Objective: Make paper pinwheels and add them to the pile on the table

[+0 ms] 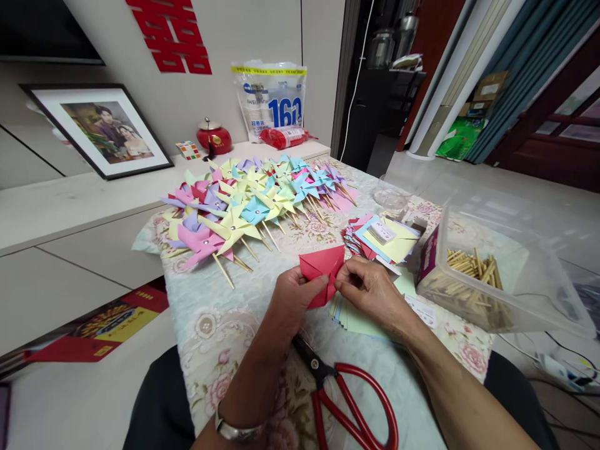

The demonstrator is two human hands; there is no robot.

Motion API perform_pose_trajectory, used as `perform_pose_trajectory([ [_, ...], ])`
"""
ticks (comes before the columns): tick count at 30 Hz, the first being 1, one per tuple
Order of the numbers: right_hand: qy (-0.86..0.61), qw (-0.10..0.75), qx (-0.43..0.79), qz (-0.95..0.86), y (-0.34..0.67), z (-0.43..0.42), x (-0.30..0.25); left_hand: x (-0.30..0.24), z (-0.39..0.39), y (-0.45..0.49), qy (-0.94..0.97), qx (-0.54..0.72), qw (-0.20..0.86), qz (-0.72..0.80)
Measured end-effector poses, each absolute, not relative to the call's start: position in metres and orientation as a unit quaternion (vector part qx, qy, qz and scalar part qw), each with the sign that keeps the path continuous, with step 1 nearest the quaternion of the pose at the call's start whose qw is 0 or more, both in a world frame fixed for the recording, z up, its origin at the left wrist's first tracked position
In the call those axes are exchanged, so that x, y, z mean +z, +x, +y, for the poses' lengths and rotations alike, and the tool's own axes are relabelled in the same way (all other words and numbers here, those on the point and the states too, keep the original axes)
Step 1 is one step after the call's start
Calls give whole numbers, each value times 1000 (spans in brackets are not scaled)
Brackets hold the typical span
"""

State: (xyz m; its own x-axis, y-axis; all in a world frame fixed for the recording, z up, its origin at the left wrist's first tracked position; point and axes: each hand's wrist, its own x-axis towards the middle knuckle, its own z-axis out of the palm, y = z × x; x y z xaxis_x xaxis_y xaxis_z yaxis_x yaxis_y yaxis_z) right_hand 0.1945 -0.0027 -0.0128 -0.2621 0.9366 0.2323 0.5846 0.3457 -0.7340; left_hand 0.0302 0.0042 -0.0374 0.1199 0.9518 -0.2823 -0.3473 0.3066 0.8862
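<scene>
Our left hand (295, 297) and right hand (370, 290) meet over a folded red paper (321, 265), each closed on it. The left pinches its lower left edge between thumb and fingers, and the right nips its right corner with the fingertips. We hold the red paper just above the flowered tablecloth (220, 325), near the middle of the table, and we use it as our marker for everything else.

Under the red paper and a little to its right lies a fan of pale green and blue sheets (356, 319), partly covered by the right hand. Below the red paper, between our two forearms, red-handled scissors (349, 394) lie flat on the cloth, blades pointing up towards the left hand. A wristwatch (237, 431) sits on the left wrist, further down again.

Behind the red paper and to its left, a wide spread of finished pinwheels (244, 206) in pink, purple, yellow and blue lies with the sticks pointing towards us. To the right of the red paper and just behind it is a stack of coloured squares (384, 240). Further right stands a clear plastic box (539, 306) with wooden sticks (473, 265) in it. Far behind the red paper, on a pale shelf, we see a red pot (214, 136) and a framed picture (100, 128).
</scene>
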Motion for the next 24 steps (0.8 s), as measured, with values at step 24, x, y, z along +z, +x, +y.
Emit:
perform_pose_trajectory([
  [24,-507,349,288,-734,195,-3,-13,-36,3,31,338,472,682,445],
])
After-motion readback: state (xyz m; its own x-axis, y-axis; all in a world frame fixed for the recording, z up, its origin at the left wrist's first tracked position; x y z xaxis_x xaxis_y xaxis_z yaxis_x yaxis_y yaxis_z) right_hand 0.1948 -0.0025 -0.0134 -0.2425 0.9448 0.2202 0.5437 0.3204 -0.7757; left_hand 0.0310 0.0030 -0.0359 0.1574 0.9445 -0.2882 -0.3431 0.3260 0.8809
